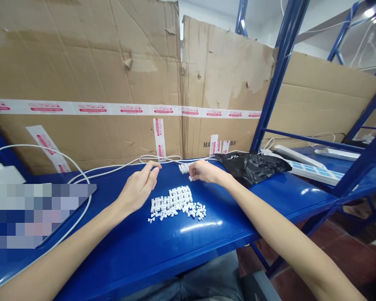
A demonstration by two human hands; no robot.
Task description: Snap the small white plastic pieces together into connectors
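Note:
My left hand (141, 186) hovers over the blue shelf, left of the white pieces, its fingers loosely curled and a little apart, with nothing visible between them. Farther back, my right hand (204, 171) is closed in a pinch on a small white plastic piece (190, 178). Beside its fingertips stands a short row of white plastic blocks (183, 168), partly hidden by the hand. Between me and that row, more white blocks (172, 198) lie side by side in rows. Loose small white plastic parts (196, 210) are scattered along their near edge.
The blue metal shelf (122, 255) carries everything. Cardboard sheets (113, 75) stand behind it. A white cable (113, 168) runs along the back and loops at the left by a white adapter (6, 175). A black plastic bag (253, 166) lies right, near a blue post (278, 75).

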